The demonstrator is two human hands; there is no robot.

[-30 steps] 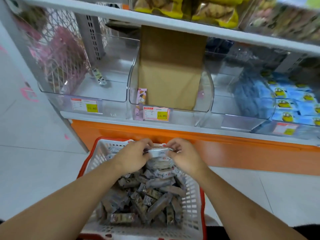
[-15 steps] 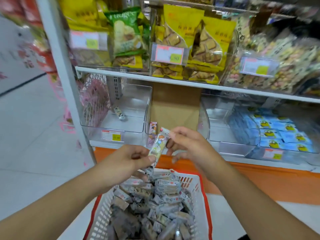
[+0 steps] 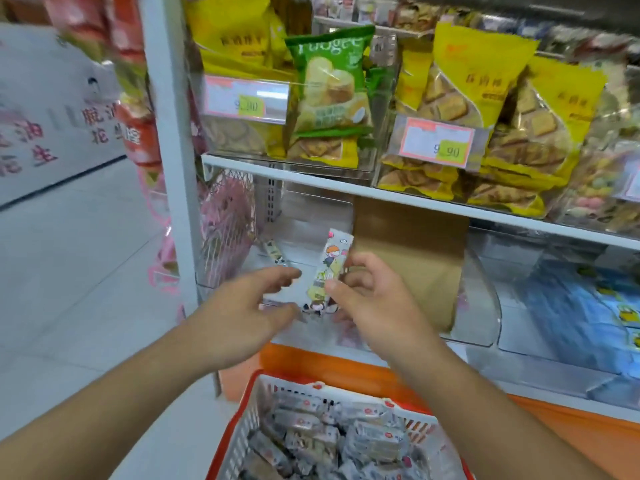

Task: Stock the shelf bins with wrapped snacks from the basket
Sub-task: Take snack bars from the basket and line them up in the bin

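Note:
My right hand [image 3: 367,299] pinches a long wrapped snack [image 3: 329,268] with cartoon print, held upright in front of the clear left shelf bin [image 3: 311,216]. My left hand [image 3: 252,306] is just left of the snack, fingers spread and relaxed, not holding it. One small wrapped snack [image 3: 275,252] lies alone inside that bin. Below, the white basket with a red rim [image 3: 263,379] is full of several grey wrapped snacks [image 3: 332,431].
A brown cardboard sheet [image 3: 412,251] stands in the middle bin. Blue packets [image 3: 588,306] fill the right bin. Yellow and green snack bags [image 3: 329,81] crowd the shelf above. A white upright post [image 3: 169,133] bounds the shelf at the left, with floor beyond it.
The snack has risen from the basket to bin height. My left hand has let go of its lower end, and only my right hand holds it now. The view tilted upward.

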